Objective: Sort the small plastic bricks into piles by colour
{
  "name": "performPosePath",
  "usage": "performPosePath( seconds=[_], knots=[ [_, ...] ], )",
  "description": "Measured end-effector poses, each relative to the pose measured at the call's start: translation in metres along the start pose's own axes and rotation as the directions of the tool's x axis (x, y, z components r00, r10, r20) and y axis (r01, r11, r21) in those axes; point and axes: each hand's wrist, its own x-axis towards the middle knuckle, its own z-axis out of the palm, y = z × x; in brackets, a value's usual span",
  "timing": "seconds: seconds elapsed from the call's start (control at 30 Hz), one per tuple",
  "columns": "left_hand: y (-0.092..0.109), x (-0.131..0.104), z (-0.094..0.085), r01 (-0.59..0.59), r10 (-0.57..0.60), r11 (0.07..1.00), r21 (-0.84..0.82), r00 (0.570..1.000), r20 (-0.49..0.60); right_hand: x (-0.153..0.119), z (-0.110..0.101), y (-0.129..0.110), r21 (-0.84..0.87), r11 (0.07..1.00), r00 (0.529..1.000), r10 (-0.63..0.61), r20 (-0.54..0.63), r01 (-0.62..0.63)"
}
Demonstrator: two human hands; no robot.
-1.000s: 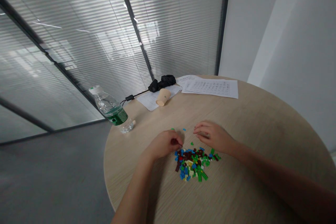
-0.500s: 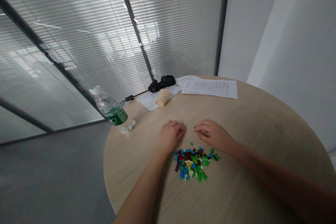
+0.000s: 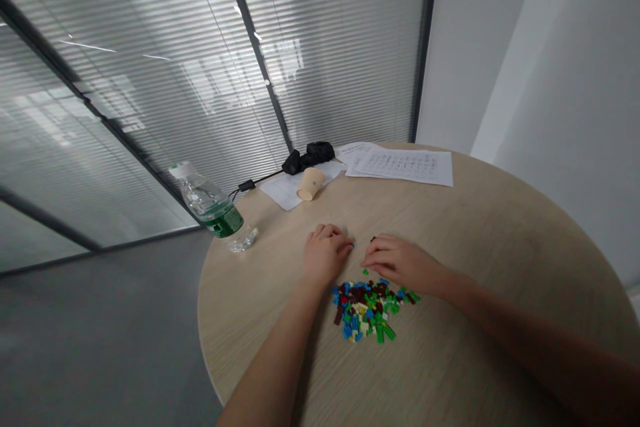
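My left hand (image 3: 326, 255) rests above the table with its fingers curled and pinched. A small blue toy brick (image 3: 352, 245) shows at its fingertips. To the right, my right hand (image 3: 397, 260) is closed, thumb and fingers drawn together right by a small loose green brick (image 3: 365, 271). A tiny dark spot shows at its upper fingers; what it is, and what the pinch holds, I cannot make out. Below both hands lies a pile of small toy bricks (image 3: 367, 310) in brown, green, blue, cream and red.
A clear plastic bottle with a green label (image 3: 223, 219) stands at the left table edge. Farther back, a paper cup (image 3: 311, 184) lies on its side on a sheet, beside a black bundle with a cord (image 3: 311, 157). Printed sheets (image 3: 405, 167) lie at the back of the round table (image 3: 500, 233).
My right hand has moved slightly left and down, its fingertips now by the loose green brick. My left hand has stayed nearly in place.
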Motion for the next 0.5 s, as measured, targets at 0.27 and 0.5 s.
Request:
performPosePath(
  seconds=[0.27,0.5],
  knots=[
    [0.001,-0.001,-0.006,0.074,-0.074,0.997,-0.024,0.997,-0.034,0.001,0.002,-0.004,-0.045,0.999,0.997,0.005,0.079,-0.002],
    [-0.011,-0.006,-0.020,0.191,-0.192,0.981,-0.035,0.981,-0.024,-0.003,-0.007,0.005,-0.044,0.982,0.982,0.183,-0.037,-0.185]
  ],
)
